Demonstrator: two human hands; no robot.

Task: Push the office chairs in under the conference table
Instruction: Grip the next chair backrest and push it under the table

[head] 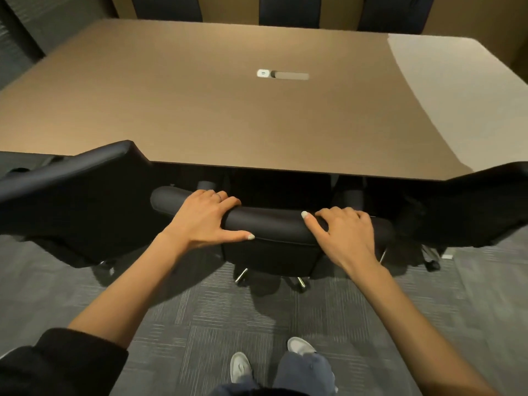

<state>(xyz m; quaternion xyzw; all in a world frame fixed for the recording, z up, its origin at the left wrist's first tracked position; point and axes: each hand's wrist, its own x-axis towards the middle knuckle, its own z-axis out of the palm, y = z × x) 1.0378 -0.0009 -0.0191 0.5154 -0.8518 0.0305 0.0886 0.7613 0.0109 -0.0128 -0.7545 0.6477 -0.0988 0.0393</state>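
A black office chair (274,224) stands right in front of me, its seat hidden under the near edge of the brown conference table (228,110). My left hand (204,217) grips the top of its backrest on the left side, fingers curled over the far edge. On the right side my right hand (347,231) holds the same backrest top. The chair's chrome legs show below on the carpet. Another black chair (74,195) stands at the left and a third (471,210) at the right, both backs close to the table edge.
A power outlet strip (283,74) is set in the table's middle. Three dark chair backs (288,10) line the far side of the table. Grey carpet tiles (200,310) cover the floor where my feet (241,367) stand behind the chair.
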